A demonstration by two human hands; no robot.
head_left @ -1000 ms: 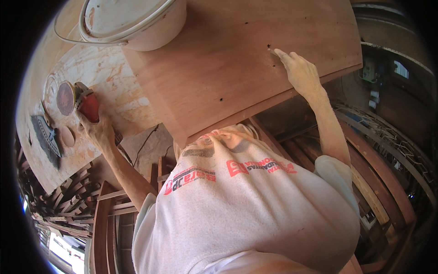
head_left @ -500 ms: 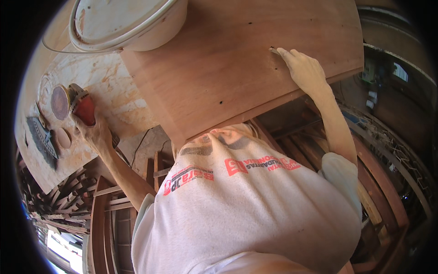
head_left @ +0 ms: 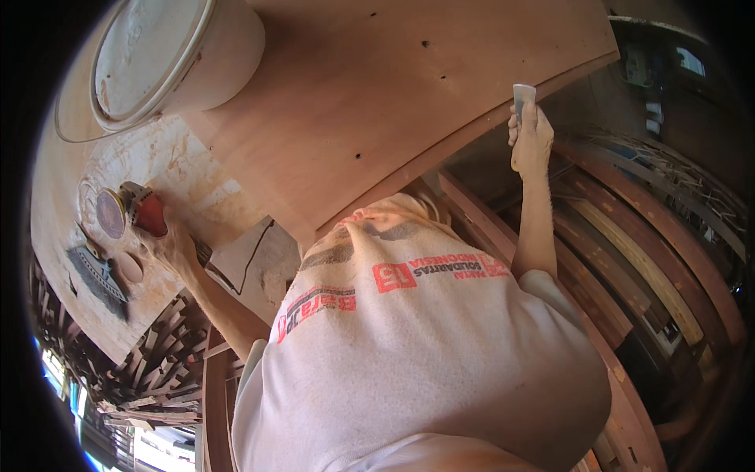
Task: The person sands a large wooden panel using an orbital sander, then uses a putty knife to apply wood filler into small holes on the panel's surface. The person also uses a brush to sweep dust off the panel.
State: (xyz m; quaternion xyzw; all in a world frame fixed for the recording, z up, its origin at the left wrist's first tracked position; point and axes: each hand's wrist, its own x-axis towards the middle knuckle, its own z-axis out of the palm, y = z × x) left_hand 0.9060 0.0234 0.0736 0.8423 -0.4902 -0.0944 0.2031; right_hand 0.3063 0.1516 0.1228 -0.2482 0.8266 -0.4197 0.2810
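Steel blade at the wooden edge, round-disc sander on the pale worktop

The right hand [head_left: 533,141] closes its fingers around the handle of a scraper [head_left: 524,96], its flat, square-ended metal blade pointing away from the person. In this view the blade overlaps the near edge of a broad brown wooden panel [head_left: 354,102]; whether it touches the wood, I cannot tell. The panel is smooth and faintly grained, dotted with small dark holes, its edge straight and layered.

The left hand [head_left: 171,248] has its fingers bent around a sander [head_left: 149,218] with a red and dark body, its round brownish disc turned up. The sander is over a pale worktop [head_left: 193,169] streaked with rusty stains. Beside it lie a thin oval piece [head_left: 130,267] and a brush [head_left: 98,275] with dense dark bristles.

A rounded whitish bucket [head_left: 224,67], lidded and smudged, stands at the panel's far left, its thin wire handle looping outward. Below the worktop are a dark cable [head_left: 245,271] and a jumbled heap of narrow wood offcuts [head_left: 153,362].
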